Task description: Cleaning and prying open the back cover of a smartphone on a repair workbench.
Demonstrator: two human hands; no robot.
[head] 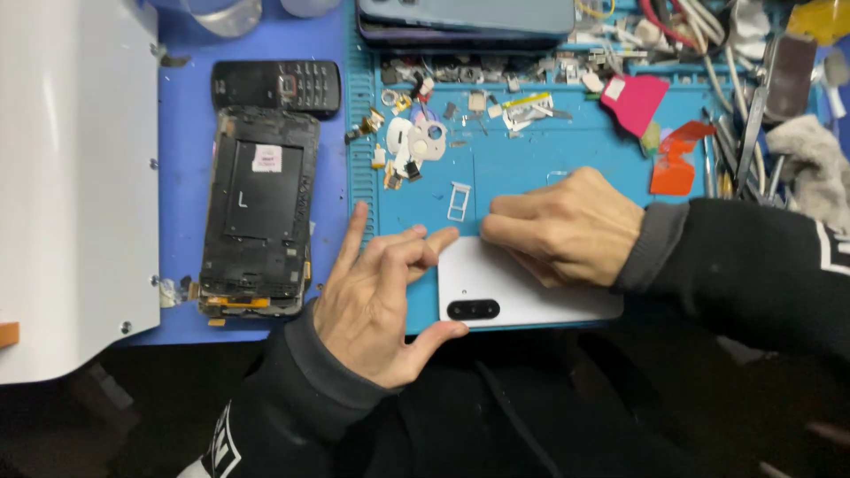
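A white phone (522, 296) lies back up at the front edge of the blue work mat (531, 159), its dark camera strip near the lower left corner. My left hand (381, 296) steadies the phone's left end, thumb under the bottom corner, index finger at the top corner, other fingers spread. My right hand (562, 226) rests on the phone's upper edge with its fingers curled and pinched together at the edge; whether they hold a small tool is hidden. A small silver card tray (459, 200) lies on the mat just above the phone.
A stripped black phone frame (258, 212) and a small keypad phone (276, 86) lie on the left. Loose small parts (416, 137), red and pink picks (660, 133), tweezers and tools (748, 133) crowd the mat's back and right. A white box (75, 177) stands at far left.
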